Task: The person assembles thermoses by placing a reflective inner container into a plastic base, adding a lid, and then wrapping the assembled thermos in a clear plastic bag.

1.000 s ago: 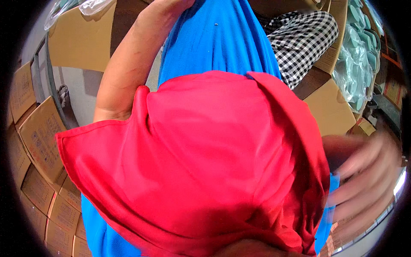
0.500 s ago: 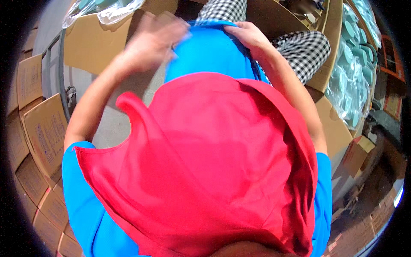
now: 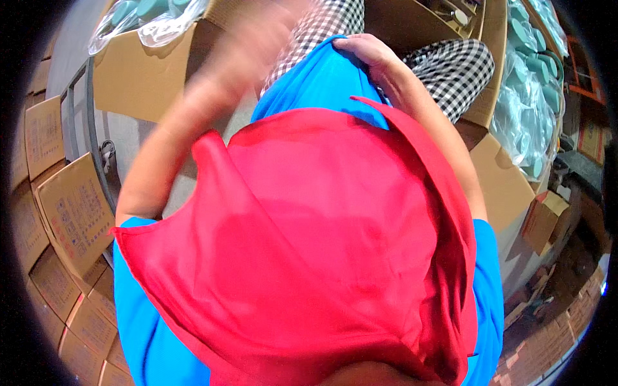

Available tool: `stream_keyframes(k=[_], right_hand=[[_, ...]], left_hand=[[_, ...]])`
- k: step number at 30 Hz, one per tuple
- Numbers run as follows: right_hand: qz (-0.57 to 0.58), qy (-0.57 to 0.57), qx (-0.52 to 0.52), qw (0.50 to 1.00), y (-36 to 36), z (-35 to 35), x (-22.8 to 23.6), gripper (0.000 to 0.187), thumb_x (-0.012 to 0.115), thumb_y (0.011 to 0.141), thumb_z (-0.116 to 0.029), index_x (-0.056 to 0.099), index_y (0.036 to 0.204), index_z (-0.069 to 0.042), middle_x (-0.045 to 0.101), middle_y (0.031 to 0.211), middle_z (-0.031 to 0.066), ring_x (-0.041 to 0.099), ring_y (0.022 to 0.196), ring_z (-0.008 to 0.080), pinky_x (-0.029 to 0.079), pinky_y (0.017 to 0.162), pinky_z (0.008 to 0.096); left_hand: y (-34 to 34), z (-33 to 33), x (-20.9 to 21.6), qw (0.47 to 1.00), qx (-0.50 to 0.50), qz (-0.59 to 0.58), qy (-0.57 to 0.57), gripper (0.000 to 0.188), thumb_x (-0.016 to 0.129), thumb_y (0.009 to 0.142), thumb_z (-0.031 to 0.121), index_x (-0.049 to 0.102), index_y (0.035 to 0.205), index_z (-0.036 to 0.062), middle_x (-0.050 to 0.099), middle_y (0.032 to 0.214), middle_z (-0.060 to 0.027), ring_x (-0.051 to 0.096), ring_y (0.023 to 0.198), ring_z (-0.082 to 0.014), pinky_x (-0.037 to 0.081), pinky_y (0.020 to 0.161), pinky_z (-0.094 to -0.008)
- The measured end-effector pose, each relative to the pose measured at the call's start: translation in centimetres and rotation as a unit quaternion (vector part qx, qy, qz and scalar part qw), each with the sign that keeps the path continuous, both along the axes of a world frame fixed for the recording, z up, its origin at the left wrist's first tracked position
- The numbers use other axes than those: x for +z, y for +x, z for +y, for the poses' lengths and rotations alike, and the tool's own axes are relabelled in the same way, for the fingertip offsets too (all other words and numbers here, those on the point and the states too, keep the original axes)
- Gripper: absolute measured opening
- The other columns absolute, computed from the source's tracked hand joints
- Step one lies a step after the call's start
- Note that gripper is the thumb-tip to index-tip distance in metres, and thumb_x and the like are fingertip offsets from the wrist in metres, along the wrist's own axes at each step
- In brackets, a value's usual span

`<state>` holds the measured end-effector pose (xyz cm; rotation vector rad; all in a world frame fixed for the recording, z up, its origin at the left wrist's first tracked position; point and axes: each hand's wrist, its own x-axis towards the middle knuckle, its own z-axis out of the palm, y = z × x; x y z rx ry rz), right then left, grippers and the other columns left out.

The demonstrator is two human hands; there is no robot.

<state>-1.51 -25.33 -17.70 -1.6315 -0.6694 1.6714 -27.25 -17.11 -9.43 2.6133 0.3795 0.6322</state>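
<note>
My right hand [image 3: 369, 53] pinches the lower edge of a blue shirt [image 3: 322, 80] and draws it up to a peak over my lap. My left hand [image 3: 261, 42] is smeared by motion, out past the shirt beside my checked trouser leg [image 3: 325, 29]. Its fingers are too blurred to read. A red cloth garment [image 3: 322, 219], perhaps an apron, lies across my chest on top of the shirt, with its left edge folded up. The other checked trouser leg [image 3: 454, 71] shows to the right of my right hand.
An open carton [image 3: 141, 71] with plastic-wrapped teal items stands at the far left. On the right, teal cup-like pieces [image 3: 528, 116] lie under clear plastic in another carton. Stacked cardboard boxes [image 3: 71, 206] and a grey metal frame [image 3: 93, 128] are at the left.
My left hand has moved up and away from the shirt's edge. The left side of the blue hem has dropped into slanting folds, while my right hand keeps its grip.
</note>
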Motion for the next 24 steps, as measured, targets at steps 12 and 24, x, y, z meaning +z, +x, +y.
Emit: stream_keyframes(k=[12, 24], right_hand=[[-0.055, 0.099, -0.067, 0.991, -0.4, -0.1, 2.7, 0.025, 0.069, 0.083, -0.021, 0.070, 0.090, 0.002, 0.069, 0.075, 0.0071, 0.061, 0.060, 0.0143, 0.052, 0.057, 0.0318], [-0.063, 0.137, -0.052, 0.987, 0.8, -0.8, 6.3, 0.024, 0.066, 0.087, -0.016, 0.068, 0.103, 0.001, 0.070, 0.088, 0.0078, 0.064, 0.072, 0.0138, 0.054, 0.067, 0.0274]], left_hand=[[-1.2, -9.7, 2.6, 0.894, -0.259, 0.077, -0.358, 0.053, 0.054, 0.094, 0.035, 0.049, 0.139, 0.0085, 0.042, 0.149, -0.0159, 0.030, 0.144, -0.0330, 0.023, 0.116, -0.0487], [-4.7, -2.6, -1.8, 0.885, 0.188, 0.364, 0.220, 0.042, 0.052, 0.094, 0.033, 0.060, 0.127, 0.0089, 0.048, 0.140, -0.0141, 0.040, 0.133, -0.0325, 0.029, 0.106, -0.0617]])
